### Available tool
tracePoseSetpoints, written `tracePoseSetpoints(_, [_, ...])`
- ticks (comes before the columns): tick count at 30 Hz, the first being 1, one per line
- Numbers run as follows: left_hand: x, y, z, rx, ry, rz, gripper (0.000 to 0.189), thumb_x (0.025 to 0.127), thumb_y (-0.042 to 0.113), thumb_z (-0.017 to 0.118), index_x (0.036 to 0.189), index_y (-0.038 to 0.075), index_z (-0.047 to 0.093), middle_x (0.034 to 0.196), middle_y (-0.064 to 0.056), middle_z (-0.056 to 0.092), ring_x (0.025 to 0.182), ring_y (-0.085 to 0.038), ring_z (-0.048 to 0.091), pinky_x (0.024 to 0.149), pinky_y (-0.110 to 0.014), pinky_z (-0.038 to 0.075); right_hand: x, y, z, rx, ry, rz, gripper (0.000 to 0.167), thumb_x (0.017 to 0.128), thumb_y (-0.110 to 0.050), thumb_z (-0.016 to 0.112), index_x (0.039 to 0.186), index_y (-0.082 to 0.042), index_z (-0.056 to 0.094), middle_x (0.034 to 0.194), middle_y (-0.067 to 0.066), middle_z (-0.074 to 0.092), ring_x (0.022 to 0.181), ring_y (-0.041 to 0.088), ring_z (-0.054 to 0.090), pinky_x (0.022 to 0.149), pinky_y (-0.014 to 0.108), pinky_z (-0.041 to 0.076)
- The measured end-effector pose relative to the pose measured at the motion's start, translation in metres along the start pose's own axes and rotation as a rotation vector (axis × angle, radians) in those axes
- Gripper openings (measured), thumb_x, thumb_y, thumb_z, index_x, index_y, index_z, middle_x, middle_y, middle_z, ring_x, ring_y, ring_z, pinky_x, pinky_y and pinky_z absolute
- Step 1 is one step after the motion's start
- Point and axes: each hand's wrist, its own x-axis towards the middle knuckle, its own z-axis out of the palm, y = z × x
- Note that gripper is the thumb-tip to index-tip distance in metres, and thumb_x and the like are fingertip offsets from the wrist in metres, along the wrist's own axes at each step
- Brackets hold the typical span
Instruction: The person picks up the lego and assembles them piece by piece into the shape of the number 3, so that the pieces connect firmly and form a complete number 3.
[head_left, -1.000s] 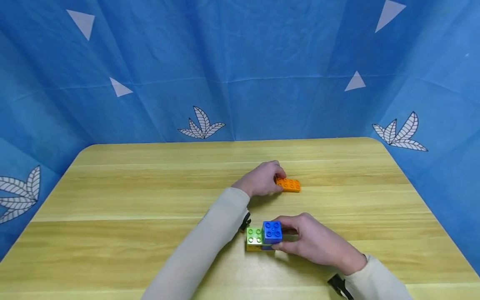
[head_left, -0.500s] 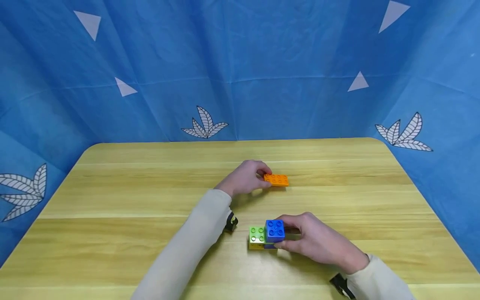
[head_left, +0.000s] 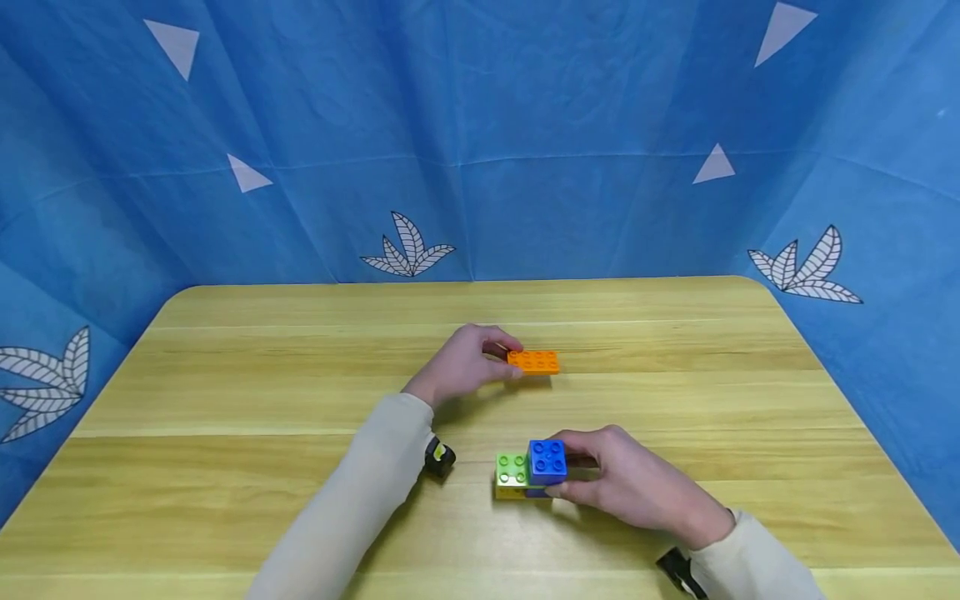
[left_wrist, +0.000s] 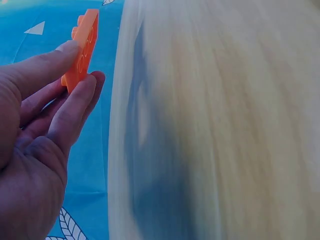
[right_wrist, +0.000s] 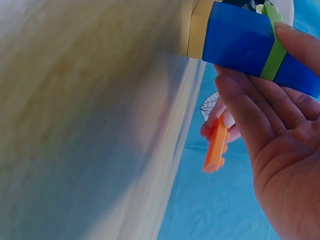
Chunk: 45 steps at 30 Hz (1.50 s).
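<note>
My left hand (head_left: 472, 360) pinches the left end of a flat orange toy brick (head_left: 535, 362) between thumb and fingers, out beyond the stack. In the left wrist view, the orange brick (left_wrist: 86, 52) is held off the tabletop, with its hollow underside partly showing. Nearer the front, my right hand (head_left: 626, 475) grips a small stack of toy bricks from its right side. A blue brick (head_left: 547, 460) tops the stack, above a thin green plate (head_left: 512, 468). Below the plate are a yellow brick (head_left: 510, 493) and another blue brick (right_wrist: 237, 40).
The pale wooden table (head_left: 262, 367) has rounded far corners. Behind it and at its sides hangs a blue curtain (head_left: 562, 208) with white triangles and leaf shapes. Black wrist devices sit at the left cuff (head_left: 438, 458) and right cuff (head_left: 681, 573).
My left hand has moved left, carrying the orange brick with it, away from above the stack. The right hand and the stack have stayed nearly in place.
</note>
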Motion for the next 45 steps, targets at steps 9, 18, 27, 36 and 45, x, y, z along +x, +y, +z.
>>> tracePoseSetpoints(9, [-0.014,-0.006,-0.010,-0.044,0.026,0.020,0.033,0.086,0.010,0.077,0.118,0.010,0.070,0.109,0.002,0.066,0.099,-0.016,0.060,0.086,-0.027,0.052,0.000,0.000,0.001,-0.026,0.005,0.021,0.030,0.090,-0.027,0.073,0.118,-0.019,0.066,0.109,-0.014,0.069,0.104,0.007,0.063,0.090,0.031,0.051])
tracePoseSetpoints(18, [-0.033,-0.005,-0.013,-0.043,0.053,0.031,0.033,0.086,0.012,0.077,0.118,0.011,0.071,0.113,0.006,0.065,0.103,-0.015,0.060,0.091,-0.030,0.051,0.001,-0.001,0.000,-0.028,0.004,0.020,0.029,0.091,-0.028,0.072,0.118,-0.018,0.066,0.108,-0.014,0.069,0.104,0.006,0.063,0.090,0.032,0.051])
tracePoseSetpoints(27, [-0.048,-0.004,-0.008,-0.067,0.034,0.025,0.031,0.086,0.011,0.077,0.116,0.012,0.072,0.114,0.004,0.064,0.103,-0.017,0.060,0.086,-0.029,0.053,0.001,-0.002,-0.001,-0.015,-0.001,0.027,0.031,0.090,-0.027,0.073,0.119,-0.016,0.066,0.108,-0.014,0.069,0.103,0.007,0.063,0.091,0.033,0.051])
tracePoseSetpoints(36, [-0.061,-0.003,-0.004,-0.167,0.041,0.009,0.028,0.086,0.011,0.077,0.114,0.013,0.072,0.114,0.001,0.066,0.105,-0.019,0.061,0.085,-0.030,0.054,-0.001,-0.001,-0.001,-0.019,0.005,0.015,0.031,0.090,-0.027,0.073,0.119,-0.017,0.067,0.108,-0.015,0.069,0.103,0.007,0.063,0.091,0.032,0.051])
tracePoseSetpoints(45, [-0.067,-0.002,-0.005,-0.255,0.102,-0.019,0.028,0.085,0.008,0.078,0.111,0.012,0.073,0.113,-0.003,0.066,0.102,-0.024,0.062,0.081,-0.031,0.056,0.001,-0.003,-0.001,-0.029,-0.002,0.061,0.034,0.089,-0.026,0.074,0.120,-0.015,0.067,0.107,-0.014,0.069,0.099,0.006,0.063,0.089,0.031,0.052])
